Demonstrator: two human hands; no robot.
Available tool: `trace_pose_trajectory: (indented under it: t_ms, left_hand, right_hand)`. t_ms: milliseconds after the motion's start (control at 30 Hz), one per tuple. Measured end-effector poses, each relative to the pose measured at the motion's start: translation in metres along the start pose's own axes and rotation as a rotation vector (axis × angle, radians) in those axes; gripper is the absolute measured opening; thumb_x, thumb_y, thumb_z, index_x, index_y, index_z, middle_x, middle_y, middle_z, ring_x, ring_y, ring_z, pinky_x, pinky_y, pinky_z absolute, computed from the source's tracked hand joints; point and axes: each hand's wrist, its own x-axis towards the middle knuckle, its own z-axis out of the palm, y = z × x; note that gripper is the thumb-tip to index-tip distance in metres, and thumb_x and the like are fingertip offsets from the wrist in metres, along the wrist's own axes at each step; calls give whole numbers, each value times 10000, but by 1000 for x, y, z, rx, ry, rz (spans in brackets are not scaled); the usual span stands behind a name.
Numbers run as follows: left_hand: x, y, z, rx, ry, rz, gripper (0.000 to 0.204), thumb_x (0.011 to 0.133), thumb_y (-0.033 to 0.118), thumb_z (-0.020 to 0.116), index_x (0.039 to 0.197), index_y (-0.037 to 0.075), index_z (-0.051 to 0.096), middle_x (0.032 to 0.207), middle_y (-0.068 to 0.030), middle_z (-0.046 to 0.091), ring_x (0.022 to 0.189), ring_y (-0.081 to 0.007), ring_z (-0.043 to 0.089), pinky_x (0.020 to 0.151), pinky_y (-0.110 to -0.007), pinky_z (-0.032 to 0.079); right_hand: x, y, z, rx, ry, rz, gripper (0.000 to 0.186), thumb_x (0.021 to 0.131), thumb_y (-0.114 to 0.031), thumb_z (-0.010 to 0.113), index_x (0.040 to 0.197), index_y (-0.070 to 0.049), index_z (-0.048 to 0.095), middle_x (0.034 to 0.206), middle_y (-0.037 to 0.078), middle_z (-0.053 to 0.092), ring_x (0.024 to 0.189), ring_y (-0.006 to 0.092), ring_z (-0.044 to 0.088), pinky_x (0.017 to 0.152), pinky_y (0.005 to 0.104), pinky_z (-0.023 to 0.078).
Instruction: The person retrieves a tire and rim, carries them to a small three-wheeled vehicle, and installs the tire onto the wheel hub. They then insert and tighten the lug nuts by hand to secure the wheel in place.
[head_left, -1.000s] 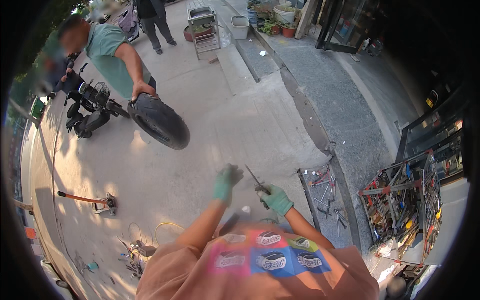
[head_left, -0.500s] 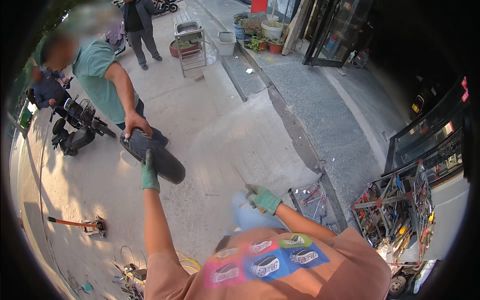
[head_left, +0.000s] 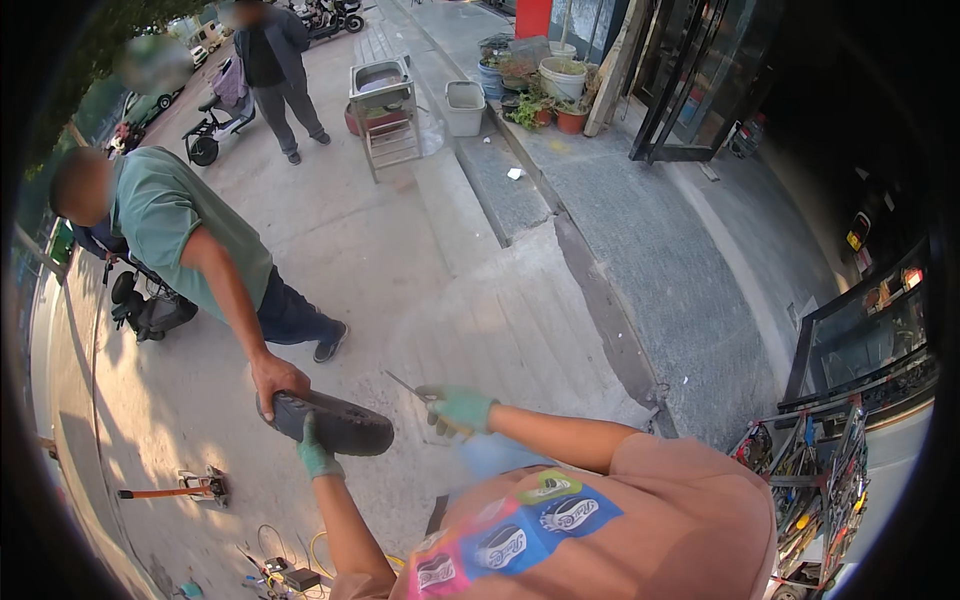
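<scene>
A black tire point(head_left: 352, 428) is held up in front of me on the left. My left hand point(head_left: 316, 455), in a green glove, is closed on its near side with the thumb over the tread. Another person's bare hand point(head_left: 281, 381) grips the tire's left end at the same time. In my gloved right hand point(head_left: 462, 410) is a thin metal-shafted tool point(head_left: 402, 383), pointing forward and left. The fingers cover its handle, so its exact kind is unclear. The tire and the tool are apart.
An orange-handled floor jack point(head_left: 205, 487) lies at the lower left, with a small black box and cables point(head_left: 303, 579) nearby. A crowded tool rack point(head_left: 825, 500) stands at the right. Ahead are a metal sink stand point(head_left: 384, 110), flowerpots point(head_left: 565, 80) and a raised stone step point(head_left: 640, 210).
The tire has come down and nearer to me, still gripped by my left hand and the other person. That person leans lower, one leg now showing. My right hand and its tool have swung left.
</scene>
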Motion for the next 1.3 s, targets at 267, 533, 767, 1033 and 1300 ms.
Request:
trace_pose_trajectory:
  t_ms: [267,533,767,1033,1300]
  left_hand:
    - [-37,62,-73,-307,-188,-17,555,837,305,654,1299,33,511,1232,-129,600,1050,-276,623,934,-423,511]
    - [-33,115,-155,25,104,224,550,721,139,777,1194,-6,539,1066,-90,627,919,-198,616,809,-328,511]
    - [-36,130,-280,-247,355,164,515,730,143,775,1165,-20,551,1058,-111,638,914,-218,632,809,-345,529]
    - [-50,104,-401,-276,986,228,533,708,166,795,1160,-18,581,1042,-105,653,835,-232,650,767,-335,553]
    - [-68,109,-466,-605,1171,247,570,757,297,769,1204,7,568,1125,-127,624,924,-252,638,814,-377,553]
  right_hand:
    - [115,-35,7,-100,-141,9,705,844,-154,524,1475,-67,222,1160,95,560,762,144,583,630,298,490]
    - [212,-39,119,-21,-188,52,578,860,-98,516,1404,-27,334,1188,139,597,788,260,673,556,305,512]
    - [308,-90,235,-158,-181,35,437,851,-103,549,1256,34,456,996,166,653,719,241,672,472,280,481]
    - [432,-163,340,-181,-165,-19,368,835,-21,540,1202,3,531,943,127,650,731,190,653,535,268,499]
    - [570,-211,403,27,-96,-23,236,936,-162,508,1099,2,552,890,163,652,695,228,657,500,268,492]
